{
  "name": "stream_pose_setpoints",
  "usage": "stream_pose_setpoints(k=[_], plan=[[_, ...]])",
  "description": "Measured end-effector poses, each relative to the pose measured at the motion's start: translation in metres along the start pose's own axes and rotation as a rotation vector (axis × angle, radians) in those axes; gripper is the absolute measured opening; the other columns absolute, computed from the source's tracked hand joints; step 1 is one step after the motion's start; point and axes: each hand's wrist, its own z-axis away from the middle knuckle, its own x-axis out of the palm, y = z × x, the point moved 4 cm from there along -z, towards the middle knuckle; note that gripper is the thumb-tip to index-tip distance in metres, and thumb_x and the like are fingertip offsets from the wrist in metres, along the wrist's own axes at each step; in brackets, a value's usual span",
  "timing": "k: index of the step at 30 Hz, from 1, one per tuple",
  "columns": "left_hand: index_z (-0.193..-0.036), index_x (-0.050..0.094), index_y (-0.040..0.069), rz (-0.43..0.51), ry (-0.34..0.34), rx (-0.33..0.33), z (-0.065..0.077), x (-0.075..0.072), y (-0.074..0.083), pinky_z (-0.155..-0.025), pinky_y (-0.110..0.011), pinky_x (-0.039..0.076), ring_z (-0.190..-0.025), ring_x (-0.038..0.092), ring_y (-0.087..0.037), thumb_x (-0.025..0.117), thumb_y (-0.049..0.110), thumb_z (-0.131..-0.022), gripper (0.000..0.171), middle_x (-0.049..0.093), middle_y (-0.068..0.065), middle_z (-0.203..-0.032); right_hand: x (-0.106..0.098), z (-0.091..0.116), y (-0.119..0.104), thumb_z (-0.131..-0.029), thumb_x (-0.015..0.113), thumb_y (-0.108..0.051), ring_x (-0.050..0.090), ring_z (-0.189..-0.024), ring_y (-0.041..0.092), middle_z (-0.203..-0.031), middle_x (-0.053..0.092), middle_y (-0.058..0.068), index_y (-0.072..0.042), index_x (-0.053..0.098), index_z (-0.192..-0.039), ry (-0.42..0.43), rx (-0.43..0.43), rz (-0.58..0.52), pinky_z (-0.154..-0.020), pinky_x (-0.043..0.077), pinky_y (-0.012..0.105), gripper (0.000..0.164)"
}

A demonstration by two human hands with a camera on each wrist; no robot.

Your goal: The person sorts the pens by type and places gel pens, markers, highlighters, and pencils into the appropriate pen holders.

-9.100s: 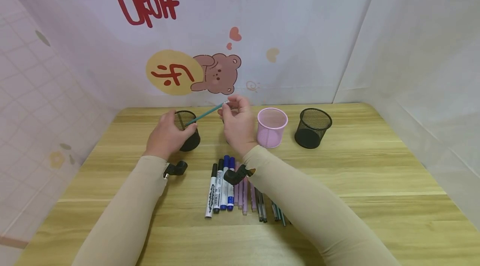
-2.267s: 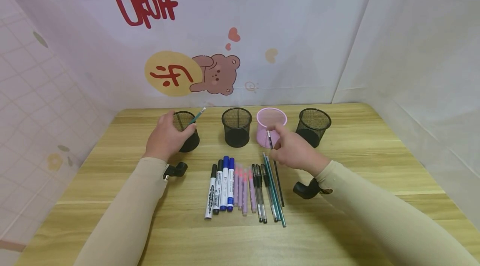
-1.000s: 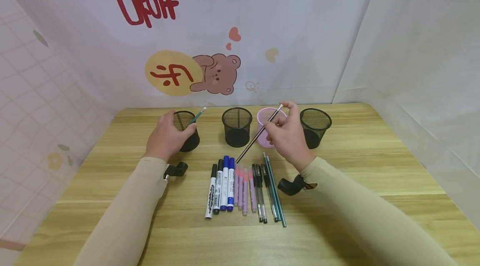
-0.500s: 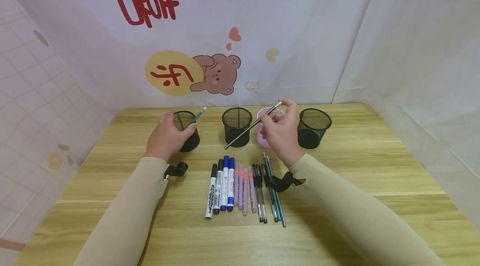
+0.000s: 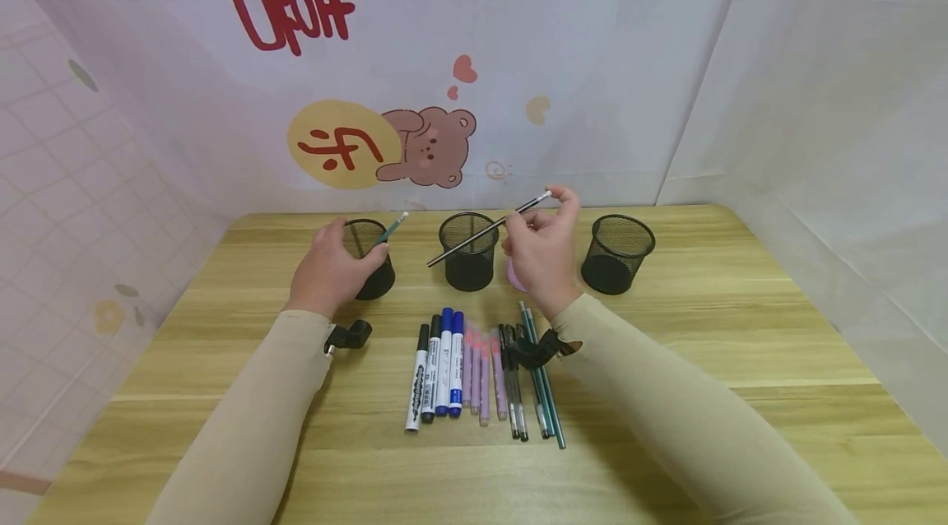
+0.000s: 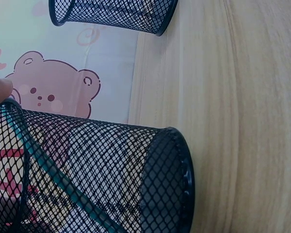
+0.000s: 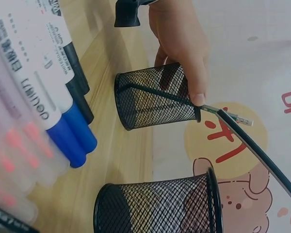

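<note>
My left hand (image 5: 326,268) grips the side of the leftmost black mesh pen cup (image 5: 376,284), its thumb near the rim. Inside that cup leans a green pencil (image 5: 396,224), eraser end sticking out; the left wrist view shows the pencil (image 6: 70,189) slanting behind the mesh. My right hand (image 5: 546,257) pinches a black pencil (image 5: 462,243) in the air, eraser end up and right. Its lower tip points left, in front of the second black mesh cup (image 5: 470,270). The right hand hides most of the pink cup (image 5: 516,274).
Another black mesh cup (image 5: 609,271) stands at the right. In front lies a row: several whiteboard markers (image 5: 443,369), several pink pens (image 5: 484,385), black-capped gel pens (image 5: 511,377) and two green pencils (image 5: 546,385). A printed cloth (image 5: 592,56) hangs behind the table.
Earlier, the right hand put the green pencil into the left cup, then picked up the black pencil from the row. It has since moved left and up. The left hand stays on the cup.
</note>
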Motion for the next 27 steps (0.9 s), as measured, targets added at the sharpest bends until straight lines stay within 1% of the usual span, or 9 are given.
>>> stream_pose_setpoints(k=[7, 13, 14, 17, 20, 21, 24, 26, 27], plan=[[-0.164, 0.029, 0.004, 0.005, -0.001, 0.003, 0.001, 0.001, 0.000, -0.107, -0.071, 0.048, -0.141, 0.049, -0.051, 0.058, 0.070, -0.094, 0.101, 0.037, -0.027, -0.164, 0.004, -0.002, 0.002, -0.095, 0.058, -0.002, 0.061, -0.054, 0.013, -0.073, 0.061, 0.003, -0.019, 0.030, -0.125, 0.039, 0.006, 0.004, -0.060, 0.056, 0.026, 0.045], [-0.164, 0.029, 0.004, 0.006, 0.002, 0.008, 0.000, 0.000, -0.001, -0.107, -0.071, 0.048, -0.142, 0.049, -0.052, 0.058, 0.070, -0.094, 0.101, 0.037, -0.027, -0.164, 0.005, -0.004, 0.002, -0.097, 0.056, -0.003, 0.060, -0.053, 0.011, -0.074, 0.064, 0.001, -0.019, 0.031, -0.125, 0.073, -0.007, 0.021, -0.060, 0.057, 0.025, 0.040], [-0.164, 0.028, 0.004, 0.007, 0.001, 0.008, 0.000, 0.000, -0.001, -0.107, -0.071, 0.047, -0.143, 0.048, -0.052, 0.058, 0.071, -0.094, 0.101, 0.037, -0.027, -0.164, 0.005, -0.004, 0.002, -0.097, 0.056, -0.003, 0.060, -0.053, 0.011, -0.075, 0.065, 0.002, -0.019, 0.031, -0.125, 0.076, -0.013, 0.018, -0.059, 0.057, 0.025, 0.040], [-0.164, 0.028, 0.004, 0.009, 0.000, 0.006, 0.001, 0.000, 0.000, -0.108, -0.071, 0.047, -0.143, 0.048, -0.051, 0.058, 0.070, -0.094, 0.101, 0.037, -0.027, -0.164, 0.006, -0.005, 0.002, -0.098, 0.056, -0.004, 0.059, -0.052, 0.011, -0.079, 0.067, 0.010, -0.018, 0.032, -0.126, 0.083, -0.027, -0.010, -0.058, 0.055, 0.023, 0.040], [-0.164, 0.028, 0.004, 0.011, 0.001, 0.007, 0.001, 0.000, 0.000, -0.108, -0.071, 0.047, -0.143, 0.048, -0.051, 0.058, 0.070, -0.094, 0.101, 0.037, -0.027, -0.164, 0.010, -0.006, 0.002, -0.100, 0.058, -0.003, 0.058, -0.053, 0.017, -0.084, 0.067, 0.015, -0.017, 0.032, -0.128, 0.086, -0.025, -0.077, -0.055, 0.052, 0.024, 0.041], [-0.164, 0.028, 0.003, 0.011, 0.003, 0.008, 0.001, 0.000, 0.000, -0.107, -0.071, 0.047, -0.143, 0.048, -0.051, 0.058, 0.070, -0.094, 0.101, 0.038, -0.027, -0.163, 0.011, -0.006, 0.002, -0.100, 0.058, -0.003, 0.058, -0.054, 0.018, -0.084, 0.067, 0.015, -0.016, 0.032, -0.129, 0.089, -0.023, -0.097, -0.054, 0.052, 0.025, 0.041], [-0.163, 0.029, 0.003, 0.011, 0.006, 0.012, 0.001, 0.000, 0.000, -0.107, -0.071, 0.048, -0.142, 0.049, -0.051, 0.059, 0.069, -0.094, 0.100, 0.038, -0.027, -0.163, 0.015, -0.006, 0.001, -0.101, 0.060, -0.004, 0.059, -0.055, 0.019, -0.083, 0.067, 0.008, -0.014, 0.032, -0.130, 0.095, -0.020, -0.117, -0.055, 0.054, 0.026, 0.041], [-0.163, 0.029, 0.003, 0.009, 0.007, 0.013, 0.001, 0.000, 0.000, -0.107, -0.071, 0.048, -0.142, 0.049, -0.051, 0.059, 0.069, -0.094, 0.100, 0.038, -0.028, -0.163, 0.016, -0.005, 0.000, -0.101, 0.061, -0.005, 0.060, -0.055, 0.019, -0.083, 0.069, 0.006, -0.014, 0.033, -0.129, 0.104, -0.025, -0.086, -0.059, 0.058, 0.028, 0.041], [-0.163, 0.029, 0.003, 0.008, 0.006, 0.013, 0.000, 0.000, 0.000, -0.107, -0.071, 0.048, -0.142, 0.049, -0.051, 0.058, 0.069, -0.095, 0.100, 0.038, -0.028, -0.163, 0.017, -0.005, -0.001, -0.100, 0.061, -0.006, 0.061, -0.056, 0.019, -0.083, 0.070, 0.007, -0.012, 0.033, -0.129, 0.108, -0.029, -0.065, -0.061, 0.059, 0.028, 0.041]])
